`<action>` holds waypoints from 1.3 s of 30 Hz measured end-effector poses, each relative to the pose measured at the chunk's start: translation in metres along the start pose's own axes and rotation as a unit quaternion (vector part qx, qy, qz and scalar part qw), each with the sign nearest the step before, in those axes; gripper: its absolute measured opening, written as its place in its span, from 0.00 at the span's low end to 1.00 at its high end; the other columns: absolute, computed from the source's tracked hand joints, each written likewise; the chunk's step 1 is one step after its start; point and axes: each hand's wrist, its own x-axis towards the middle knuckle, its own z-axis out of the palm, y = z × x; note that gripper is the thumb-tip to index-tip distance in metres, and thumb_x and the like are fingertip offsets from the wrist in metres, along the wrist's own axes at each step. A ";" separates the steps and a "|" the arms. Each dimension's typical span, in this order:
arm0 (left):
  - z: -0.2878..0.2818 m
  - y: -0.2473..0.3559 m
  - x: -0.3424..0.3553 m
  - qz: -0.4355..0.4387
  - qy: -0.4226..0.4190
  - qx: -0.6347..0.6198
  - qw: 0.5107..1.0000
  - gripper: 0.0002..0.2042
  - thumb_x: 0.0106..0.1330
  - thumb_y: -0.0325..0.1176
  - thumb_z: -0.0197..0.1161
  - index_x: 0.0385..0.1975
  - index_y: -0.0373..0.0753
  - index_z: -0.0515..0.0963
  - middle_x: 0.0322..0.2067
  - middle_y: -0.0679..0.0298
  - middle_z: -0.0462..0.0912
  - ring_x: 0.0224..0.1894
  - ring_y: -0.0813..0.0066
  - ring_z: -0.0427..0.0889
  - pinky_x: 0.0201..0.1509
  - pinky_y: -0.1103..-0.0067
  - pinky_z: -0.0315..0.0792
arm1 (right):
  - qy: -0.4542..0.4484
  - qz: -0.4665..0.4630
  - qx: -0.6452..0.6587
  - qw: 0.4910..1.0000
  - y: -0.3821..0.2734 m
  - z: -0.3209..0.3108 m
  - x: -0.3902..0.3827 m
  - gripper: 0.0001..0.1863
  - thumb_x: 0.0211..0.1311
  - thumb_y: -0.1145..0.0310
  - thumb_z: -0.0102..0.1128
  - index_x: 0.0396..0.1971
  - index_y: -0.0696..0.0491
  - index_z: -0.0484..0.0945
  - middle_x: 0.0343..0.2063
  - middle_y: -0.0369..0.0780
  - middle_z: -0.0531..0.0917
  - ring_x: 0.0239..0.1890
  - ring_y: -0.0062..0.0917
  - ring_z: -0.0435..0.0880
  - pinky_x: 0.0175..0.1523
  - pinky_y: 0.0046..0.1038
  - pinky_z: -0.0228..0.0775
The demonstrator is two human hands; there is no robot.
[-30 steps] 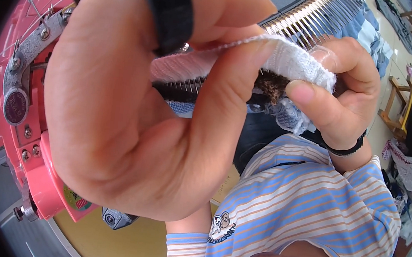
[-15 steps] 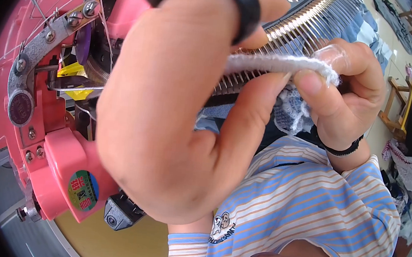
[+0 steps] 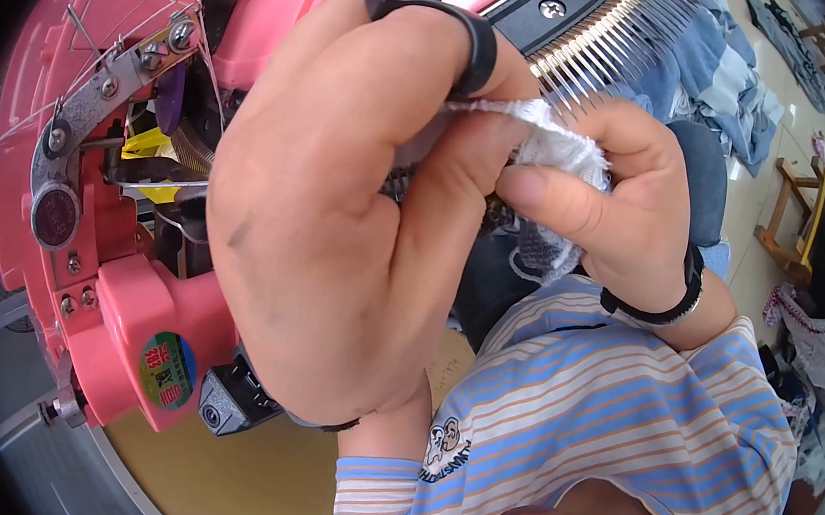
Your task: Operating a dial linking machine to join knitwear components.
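A piece of knitted fabric [image 3: 564,158], white along its edge and grey-blue below, is bunched between my hands, just in front of a row of metal needles [image 3: 620,53]. My left hand [image 3: 340,180], with a black band around it, is closed with its thumb against the fabric's white edge; its other fingertips are mostly hidden. My right hand [image 3: 605,192] pinches the fabric between a bent thumb and curled fingers. Whether any loops sit on the needles behind my left hand, I cannot tell.
The needles belong to a round pink machine [image 3: 156,301] with a grey metal thread arm [image 3: 59,180] on the left. Denim-blue cloth [image 3: 722,84] lies beyond the needles. To the right are a wooden stool [image 3: 794,212] and a white sack [image 3: 822,336] on the floor.
My right hand has moved left, closer to my left hand. The fabric edge, previously stretched along the needles, is now bunched and folded between my hands. My left hand has turned slightly.
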 end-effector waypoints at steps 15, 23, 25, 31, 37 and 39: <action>0.002 -0.003 -0.004 0.029 0.010 -0.033 0.999 0.04 0.57 0.16 0.56 0.31 0.27 0.73 0.28 0.61 0.76 0.30 0.80 0.71 0.35 0.87 0.65 | -0.032 -0.151 -0.016 0.988 0.014 -0.012 0.005 0.12 0.44 0.77 0.67 0.29 0.55 0.74 0.28 0.35 0.78 0.29 0.16 0.74 0.35 0.17 0.63; 0.004 -0.006 -0.005 0.031 0.042 -0.059 0.997 0.04 0.56 0.15 0.56 0.31 0.27 0.74 0.28 0.61 0.76 0.31 0.80 0.72 0.37 0.87 0.65 | 0.004 -0.162 0.018 0.987 0.014 -0.007 0.005 0.12 0.44 0.77 0.67 0.29 0.55 0.73 0.27 0.35 0.78 0.30 0.16 0.74 0.37 0.17 0.64; 0.009 -0.007 -0.005 0.017 0.058 -0.075 0.995 0.05 0.56 0.15 0.56 0.32 0.27 0.74 0.29 0.61 0.77 0.31 0.80 0.72 0.38 0.87 0.65 | 0.016 -0.155 0.014 0.988 0.013 -0.008 0.005 0.11 0.43 0.77 0.67 0.28 0.55 0.73 0.27 0.35 0.77 0.30 0.16 0.74 0.37 0.17 0.64; 0.008 -0.006 -0.008 0.008 0.076 -0.085 0.993 0.06 0.57 0.15 0.57 0.33 0.27 0.73 0.30 0.62 0.77 0.32 0.82 0.73 0.39 0.87 0.67 | 0.021 -0.131 0.068 0.989 0.004 -0.005 0.003 0.09 0.46 0.77 0.63 0.27 0.56 0.72 0.26 0.36 0.76 0.28 0.16 0.73 0.36 0.17 0.63; 0.008 0.001 -0.006 -0.038 0.061 -0.057 0.996 0.05 0.56 0.15 0.57 0.32 0.27 0.74 0.28 0.64 0.76 0.30 0.83 0.73 0.37 0.88 0.67 | 0.002 -0.189 -0.081 0.979 0.001 -0.018 0.000 0.10 0.48 0.78 0.60 0.32 0.59 0.73 0.25 0.37 0.75 0.27 0.18 0.71 0.33 0.18 0.61; 0.008 0.001 -0.006 -0.045 0.060 -0.060 0.995 0.05 0.56 0.16 0.57 0.31 0.27 0.74 0.28 0.64 0.76 0.30 0.83 0.73 0.36 0.88 0.66 | -0.019 -0.215 -0.153 0.965 -0.001 -0.021 -0.001 0.11 0.49 0.79 0.59 0.35 0.60 0.73 0.25 0.38 0.74 0.26 0.18 0.69 0.31 0.18 0.59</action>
